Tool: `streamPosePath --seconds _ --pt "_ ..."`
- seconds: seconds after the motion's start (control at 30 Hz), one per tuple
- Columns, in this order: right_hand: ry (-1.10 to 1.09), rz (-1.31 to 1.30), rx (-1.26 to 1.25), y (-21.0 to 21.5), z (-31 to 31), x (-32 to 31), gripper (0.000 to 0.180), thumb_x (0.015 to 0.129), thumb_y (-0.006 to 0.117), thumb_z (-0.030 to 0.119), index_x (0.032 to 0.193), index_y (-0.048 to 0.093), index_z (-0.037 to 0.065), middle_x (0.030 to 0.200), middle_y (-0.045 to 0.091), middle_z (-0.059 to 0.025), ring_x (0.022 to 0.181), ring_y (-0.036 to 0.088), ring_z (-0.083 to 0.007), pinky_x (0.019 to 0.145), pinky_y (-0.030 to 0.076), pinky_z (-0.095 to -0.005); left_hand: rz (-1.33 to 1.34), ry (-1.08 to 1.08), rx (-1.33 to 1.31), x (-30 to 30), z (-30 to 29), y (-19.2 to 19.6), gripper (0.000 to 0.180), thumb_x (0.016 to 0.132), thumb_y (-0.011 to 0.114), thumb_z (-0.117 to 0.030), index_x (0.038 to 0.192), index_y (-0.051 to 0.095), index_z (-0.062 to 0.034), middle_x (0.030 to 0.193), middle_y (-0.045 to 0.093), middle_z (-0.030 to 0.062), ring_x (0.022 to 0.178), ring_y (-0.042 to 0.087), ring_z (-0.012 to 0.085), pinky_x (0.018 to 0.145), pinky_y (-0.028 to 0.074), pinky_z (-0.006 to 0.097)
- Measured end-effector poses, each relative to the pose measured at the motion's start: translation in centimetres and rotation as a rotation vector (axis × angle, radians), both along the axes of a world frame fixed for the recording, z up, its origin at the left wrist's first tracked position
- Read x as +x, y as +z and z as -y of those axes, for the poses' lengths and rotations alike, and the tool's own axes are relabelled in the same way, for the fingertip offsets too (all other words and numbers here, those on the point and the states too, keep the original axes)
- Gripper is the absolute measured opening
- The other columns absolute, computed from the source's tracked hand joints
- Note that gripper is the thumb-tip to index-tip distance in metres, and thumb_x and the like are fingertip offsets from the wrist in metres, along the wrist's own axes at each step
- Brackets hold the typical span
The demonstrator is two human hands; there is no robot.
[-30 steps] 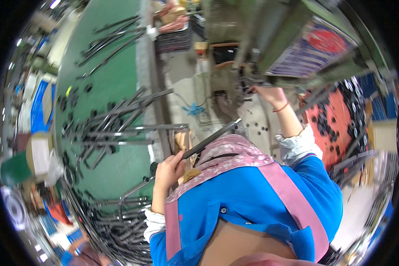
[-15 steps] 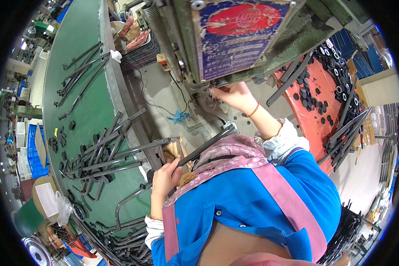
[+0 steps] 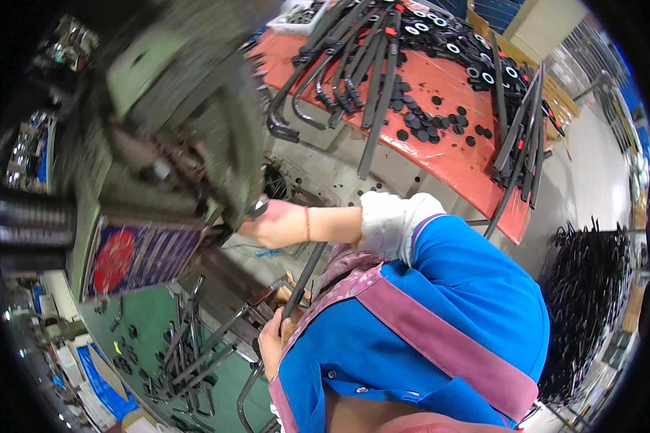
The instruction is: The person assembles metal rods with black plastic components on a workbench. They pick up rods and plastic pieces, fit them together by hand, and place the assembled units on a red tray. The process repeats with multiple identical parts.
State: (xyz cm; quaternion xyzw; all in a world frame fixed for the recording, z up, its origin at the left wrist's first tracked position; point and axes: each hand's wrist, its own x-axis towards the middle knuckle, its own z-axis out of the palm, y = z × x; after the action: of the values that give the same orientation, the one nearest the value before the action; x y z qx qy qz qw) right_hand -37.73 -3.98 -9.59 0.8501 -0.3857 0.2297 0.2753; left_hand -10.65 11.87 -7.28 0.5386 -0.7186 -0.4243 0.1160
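Gripping a black rod [image 3: 305, 276], left-hand fingers [image 3: 269, 340] curled.

head view: worn fisheye, looks steeply down over the person's blue-and-pink torso [image 3: 412, 339] | faces green press machine [image 3: 188, 123] close at upper left | red surface [image 3: 440, 137] beyond | rim bends edges

Right hand [image 3: 267, 225] extended forward, left hand [image 3: 271, 340] curled closed near the chest.
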Motion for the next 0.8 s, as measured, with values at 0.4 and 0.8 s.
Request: streamPosePath --seconds 0.4,0.8 --pt "0.388 0.911 0.809 5.5 0.3 -1.7 0.037 0.082 0.062 0.028 0.065 0.064 -0.004 0.072 0.062 -0.0225 0.071 0.062 -0.0408 0.061 0.051 -0.0448 0.091 -0.185 0.016 -6.8 0.5 1.8 0.035 0.090 0.060 -0.031 0.121 0.062 -0.0133 0.090 0.063 0.0251 0.090 0.064 0.0423 0.077 0.050 0.041" --pt "0.125 0.461 0.943 4.3 -3.8 -12.2 0.038 0.085 0.060 0.043 0.089 0.068 0.006 0.087 0.068 -0.0157 0.085 0.065 -0.0378 0.073 0.052 -0.0489 -0.161 -0.029 0.419 -8.6 0.8 -2.5 0.035 0.092 0.064 -0.020 0.123 0.062 -0.0041 0.095 0.069 0.0094 0.089 0.062 0.0126 0.080 0.049 0.027"
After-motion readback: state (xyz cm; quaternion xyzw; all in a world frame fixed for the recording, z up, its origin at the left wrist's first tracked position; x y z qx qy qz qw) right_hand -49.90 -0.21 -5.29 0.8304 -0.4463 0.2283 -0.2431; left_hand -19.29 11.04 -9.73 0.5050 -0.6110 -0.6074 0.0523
